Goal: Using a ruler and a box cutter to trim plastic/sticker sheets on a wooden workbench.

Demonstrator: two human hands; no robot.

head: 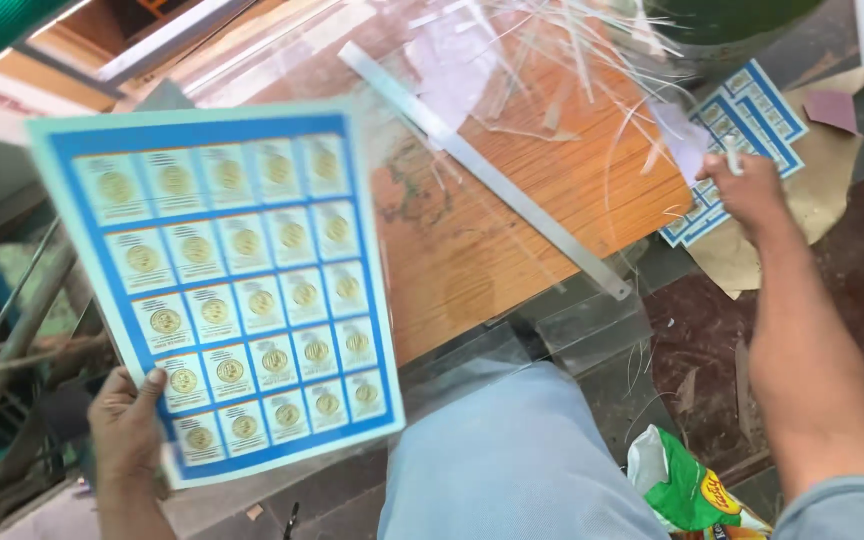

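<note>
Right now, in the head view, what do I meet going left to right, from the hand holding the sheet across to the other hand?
Left hand → blue printed sheet it holds up → long metal ruler lying on the wooden board → right hand at the stack of blue sheets.

Work surface: a wooden board [562,190] with orange-brown grain, filling the upper centre of the frame, overlaid by a clear sheet [592,325] that overhung its lower edge. Lying on it: one long metal ruler [482,170], set diagonally from upper centre towards centre right; a scatter of thin white paper strips [552,50] at the top. Floor [852,270], dark, at the right: brown paper [822,190] carrying a stack of blue printed sheets [752,115]; a green and white plastic bag [687,485] at lower right.
</note>
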